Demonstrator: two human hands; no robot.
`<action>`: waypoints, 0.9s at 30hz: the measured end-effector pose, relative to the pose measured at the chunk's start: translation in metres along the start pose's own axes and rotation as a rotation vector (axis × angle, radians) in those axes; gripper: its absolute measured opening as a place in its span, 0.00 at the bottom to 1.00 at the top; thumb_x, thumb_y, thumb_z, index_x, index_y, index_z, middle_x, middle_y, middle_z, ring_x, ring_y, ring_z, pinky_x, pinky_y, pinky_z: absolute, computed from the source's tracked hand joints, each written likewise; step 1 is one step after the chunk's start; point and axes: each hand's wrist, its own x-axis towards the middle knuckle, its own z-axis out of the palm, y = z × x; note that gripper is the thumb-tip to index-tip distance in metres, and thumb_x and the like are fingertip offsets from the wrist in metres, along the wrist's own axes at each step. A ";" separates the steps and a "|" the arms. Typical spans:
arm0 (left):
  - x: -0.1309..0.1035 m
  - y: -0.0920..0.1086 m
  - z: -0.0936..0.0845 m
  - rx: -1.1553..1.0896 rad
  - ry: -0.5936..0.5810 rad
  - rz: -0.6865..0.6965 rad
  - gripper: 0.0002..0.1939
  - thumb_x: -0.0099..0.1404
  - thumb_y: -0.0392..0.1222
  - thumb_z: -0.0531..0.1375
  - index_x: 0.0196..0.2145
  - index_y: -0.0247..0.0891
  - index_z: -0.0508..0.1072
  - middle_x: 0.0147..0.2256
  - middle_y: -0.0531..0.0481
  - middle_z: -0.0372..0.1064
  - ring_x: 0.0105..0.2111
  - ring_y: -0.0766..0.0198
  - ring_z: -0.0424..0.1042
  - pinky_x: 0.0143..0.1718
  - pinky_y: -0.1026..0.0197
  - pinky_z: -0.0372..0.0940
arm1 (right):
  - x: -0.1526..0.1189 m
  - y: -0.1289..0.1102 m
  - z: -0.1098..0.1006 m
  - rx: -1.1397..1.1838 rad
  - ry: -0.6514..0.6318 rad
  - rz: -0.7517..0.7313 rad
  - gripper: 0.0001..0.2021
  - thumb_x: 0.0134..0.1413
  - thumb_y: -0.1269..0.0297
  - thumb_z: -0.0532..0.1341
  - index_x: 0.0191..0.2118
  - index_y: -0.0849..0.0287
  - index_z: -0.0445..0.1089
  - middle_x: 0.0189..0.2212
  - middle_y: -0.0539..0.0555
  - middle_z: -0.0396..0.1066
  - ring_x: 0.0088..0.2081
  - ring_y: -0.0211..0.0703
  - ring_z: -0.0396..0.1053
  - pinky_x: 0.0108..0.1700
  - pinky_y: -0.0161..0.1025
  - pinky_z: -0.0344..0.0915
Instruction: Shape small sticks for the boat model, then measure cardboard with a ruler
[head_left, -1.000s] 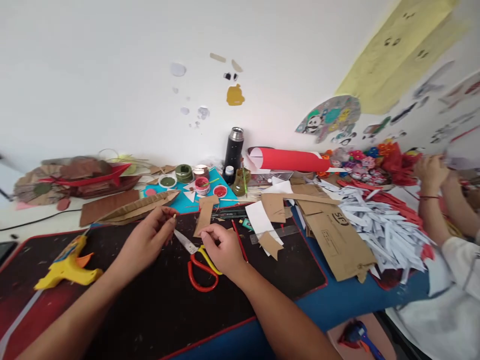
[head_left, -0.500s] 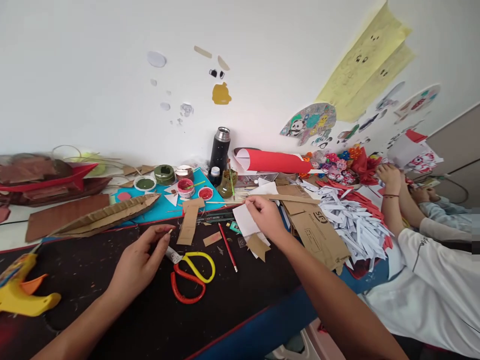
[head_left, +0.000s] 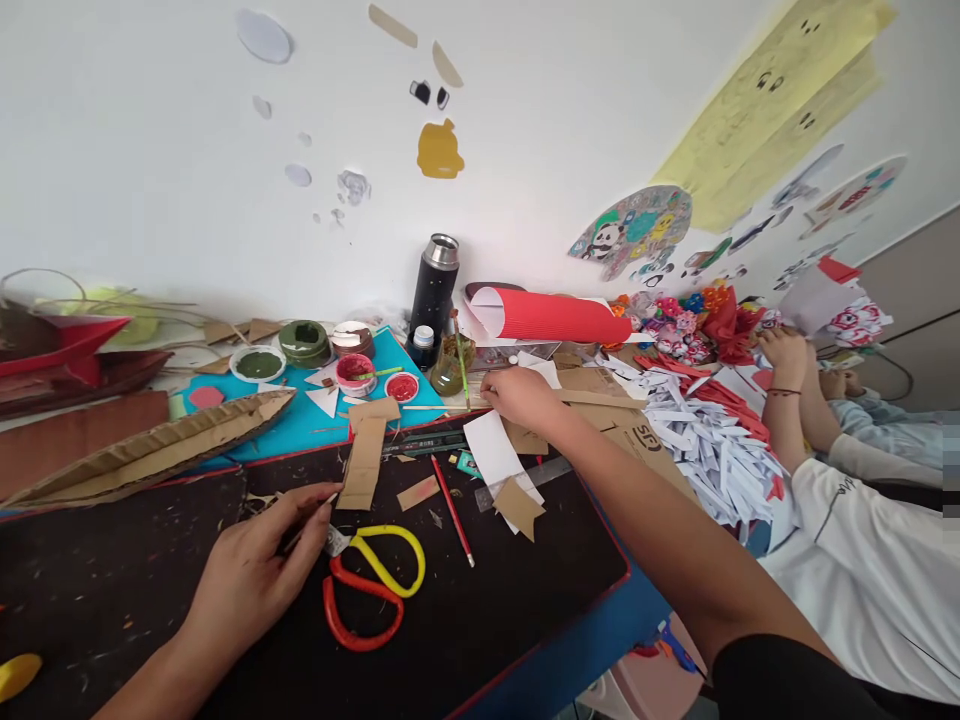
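Observation:
My left hand (head_left: 259, 560) is over the black mat, thumb and fingers pinched on a thin stick (head_left: 331, 498) that mostly hides inside the grip. Just right of it lie scissors (head_left: 375, 580) with one yellow and one red handle; the fingers cover most of the blades. A bent cardboard strip (head_left: 366, 460) rests beyond the fingertips. Reaching to the back of the mat, my right hand (head_left: 525, 400) has its fingers curled together; what they hold, if anything, is hidden. Below it is a white paper sheet (head_left: 495, 455), and left of it a glass jar (head_left: 452, 368) with a paintbrush.
A red pencil (head_left: 452, 512) lies mid-mat. Behind stand paint pots (head_left: 304, 343), a black flask (head_left: 435, 285) and a red paper roll (head_left: 562, 316). A cardboard boat shape (head_left: 150, 450) is at left. White paper strips (head_left: 705, 450) pile up beside another person's arm (head_left: 787, 410) at right.
My view has shifted, and the glue gun has mostly left the left edge. My right hand has moved off the white sheet toward the jar. The left hand still pinches the stick.

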 end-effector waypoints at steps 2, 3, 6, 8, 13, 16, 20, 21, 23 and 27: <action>0.001 -0.002 0.000 -0.001 -0.010 0.003 0.14 0.69 0.58 0.58 0.46 0.53 0.79 0.29 0.57 0.82 0.16 0.61 0.71 0.21 0.60 0.67 | 0.008 -0.001 0.000 -0.044 -0.040 -0.015 0.13 0.70 0.66 0.59 0.46 0.57 0.84 0.46 0.64 0.84 0.49 0.57 0.79 0.48 0.42 0.66; 0.001 -0.002 0.001 -0.004 -0.011 0.004 0.14 0.69 0.58 0.59 0.45 0.54 0.79 0.29 0.56 0.83 0.16 0.61 0.71 0.21 0.60 0.66 | 0.012 -0.002 0.000 -0.064 -0.057 -0.022 0.13 0.70 0.66 0.60 0.46 0.58 0.84 0.47 0.65 0.84 0.50 0.57 0.79 0.48 0.42 0.67; 0.000 -0.004 0.001 -0.021 -0.004 0.014 0.13 0.69 0.58 0.59 0.45 0.56 0.80 0.30 0.57 0.84 0.17 0.60 0.74 0.21 0.60 0.67 | 0.021 -0.006 -0.001 -0.114 -0.109 -0.037 0.12 0.68 0.66 0.62 0.47 0.60 0.83 0.47 0.66 0.83 0.50 0.59 0.80 0.49 0.43 0.68; 0.000 -0.004 0.002 -0.028 -0.002 0.020 0.13 0.69 0.58 0.60 0.45 0.56 0.80 0.31 0.57 0.84 0.19 0.59 0.77 0.21 0.61 0.68 | 0.026 -0.008 -0.001 -0.141 -0.137 -0.044 0.11 0.68 0.68 0.62 0.47 0.62 0.83 0.48 0.69 0.83 0.51 0.60 0.80 0.49 0.44 0.68; -0.001 -0.006 0.004 -0.020 -0.009 0.061 0.13 0.71 0.57 0.59 0.46 0.55 0.80 0.33 0.57 0.85 0.21 0.59 0.79 0.22 0.63 0.70 | 0.031 -0.013 0.000 -0.169 -0.158 -0.059 0.13 0.69 0.70 0.60 0.49 0.65 0.82 0.48 0.71 0.82 0.52 0.61 0.79 0.50 0.45 0.69; -0.001 -0.006 0.003 0.000 -0.022 0.096 0.14 0.73 0.56 0.58 0.47 0.52 0.80 0.32 0.56 0.85 0.21 0.62 0.79 0.23 0.65 0.69 | 0.030 -0.014 0.001 -0.163 -0.150 -0.055 0.14 0.70 0.69 0.59 0.50 0.66 0.82 0.48 0.71 0.82 0.52 0.60 0.80 0.51 0.45 0.69; 0.002 -0.003 0.001 0.035 -0.044 0.129 0.15 0.75 0.55 0.57 0.47 0.47 0.79 0.32 0.55 0.85 0.20 0.65 0.78 0.23 0.69 0.68 | 0.028 -0.008 -0.001 -0.132 -0.122 -0.024 0.14 0.70 0.67 0.59 0.48 0.66 0.83 0.48 0.71 0.82 0.50 0.62 0.80 0.50 0.46 0.70; 0.003 -0.002 0.001 0.040 -0.043 0.142 0.16 0.76 0.55 0.56 0.47 0.46 0.79 0.33 0.55 0.85 0.20 0.66 0.78 0.23 0.70 0.68 | 0.027 -0.006 -0.001 -0.119 -0.108 -0.016 0.15 0.70 0.67 0.59 0.48 0.65 0.83 0.48 0.71 0.82 0.51 0.62 0.80 0.50 0.46 0.69; 0.004 0.000 0.000 0.046 -0.044 0.168 0.16 0.76 0.54 0.56 0.47 0.45 0.79 0.33 0.55 0.85 0.21 0.67 0.79 0.24 0.71 0.68 | 0.026 0.000 -0.003 -0.087 -0.076 -0.004 0.16 0.71 0.66 0.58 0.50 0.63 0.83 0.50 0.69 0.82 0.52 0.61 0.79 0.50 0.45 0.69; 0.004 0.000 0.000 0.063 -0.048 0.190 0.16 0.77 0.54 0.55 0.47 0.45 0.78 0.32 0.56 0.85 0.21 0.67 0.79 0.24 0.71 0.68 | 0.023 0.009 -0.006 -0.006 -0.023 0.017 0.15 0.71 0.64 0.59 0.51 0.59 0.83 0.50 0.65 0.83 0.51 0.57 0.79 0.49 0.41 0.67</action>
